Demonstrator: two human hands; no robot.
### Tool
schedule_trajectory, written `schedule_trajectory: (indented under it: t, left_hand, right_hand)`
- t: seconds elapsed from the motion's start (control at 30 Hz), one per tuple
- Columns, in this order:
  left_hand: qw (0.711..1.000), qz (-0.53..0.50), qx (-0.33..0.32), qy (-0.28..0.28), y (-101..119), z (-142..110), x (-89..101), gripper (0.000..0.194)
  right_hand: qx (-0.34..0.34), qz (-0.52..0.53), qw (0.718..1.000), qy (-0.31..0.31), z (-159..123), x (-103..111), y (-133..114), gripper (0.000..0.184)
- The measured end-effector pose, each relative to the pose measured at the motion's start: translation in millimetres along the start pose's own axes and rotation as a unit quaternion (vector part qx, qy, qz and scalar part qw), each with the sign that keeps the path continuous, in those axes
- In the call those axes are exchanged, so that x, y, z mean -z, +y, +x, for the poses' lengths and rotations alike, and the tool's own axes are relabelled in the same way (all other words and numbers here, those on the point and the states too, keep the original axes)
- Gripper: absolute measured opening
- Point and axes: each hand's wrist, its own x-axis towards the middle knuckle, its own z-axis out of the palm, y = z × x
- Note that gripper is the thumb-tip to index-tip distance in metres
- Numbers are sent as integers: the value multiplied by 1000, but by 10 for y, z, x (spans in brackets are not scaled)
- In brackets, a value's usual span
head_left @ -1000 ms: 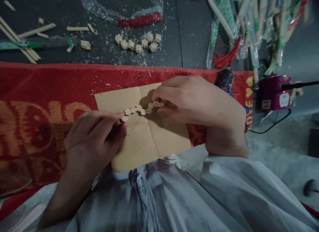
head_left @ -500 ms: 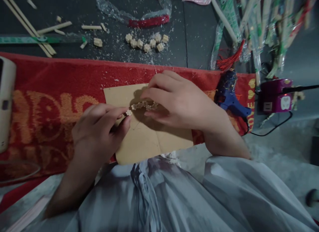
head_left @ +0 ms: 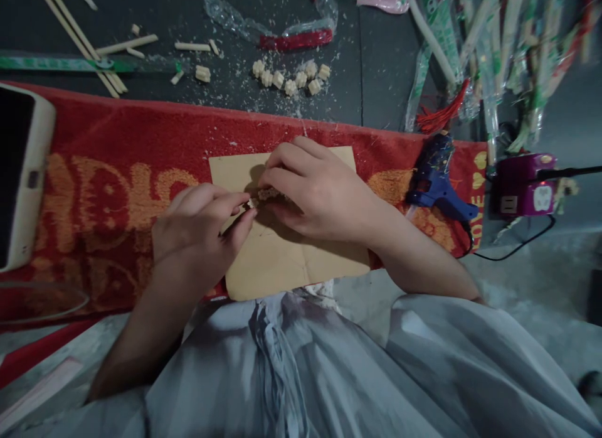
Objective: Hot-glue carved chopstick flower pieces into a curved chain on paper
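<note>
Between thumb and fingertips, my left hand point(head_left: 200, 224) pinches a small pale flower-shaped piece point(head_left: 252, 204). Close beside it, my right hand point(head_left: 322, 190) has its fingers closed round a short row of similar flower-shaped pieces point(head_left: 268, 194). Most of that row is hidden under the right fingers. Both hands work low over a tan sheet of board point(head_left: 286, 265) lying on a red towel point(head_left: 113, 121). The held piece sits just at the left end of the row; whether the two touch cannot be made out.
Several loose flower-shaped pieces point(head_left: 290, 87) lie on the dark table among crumbs. Thin sticks point(head_left: 126, 45) are at upper left, a phone point(head_left: 44, 174) at far left. A blue glue gun point(head_left: 435, 184), a purple power socket point(head_left: 527, 186) and wrapped stick bundles point(head_left: 480, 49) stand at right.
My left hand has brought its flower-shaped piece right, up to the row's end. My right hand's fingers have closed down over the row. The whole view has shifted slightly.
</note>
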Motion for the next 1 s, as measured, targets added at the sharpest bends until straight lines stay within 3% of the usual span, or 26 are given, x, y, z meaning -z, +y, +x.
schedule_trajectory:
  t: [0.47,0.67,1.0]
  left_hand:
    - [1000,5,-14,-12,-9,1,-2,13]
    - [999,-18,17,-36,5,-2,-4,15]
    - [999,-34,17,-31,-7,10,-17,18]
  right_hand:
    - [11,0,1000,8,-9,-11,32,31]
    - [14,-1,1000,4,-7,-10,37,31]
    - [7,17,1000,-16,5,-23,36,33]
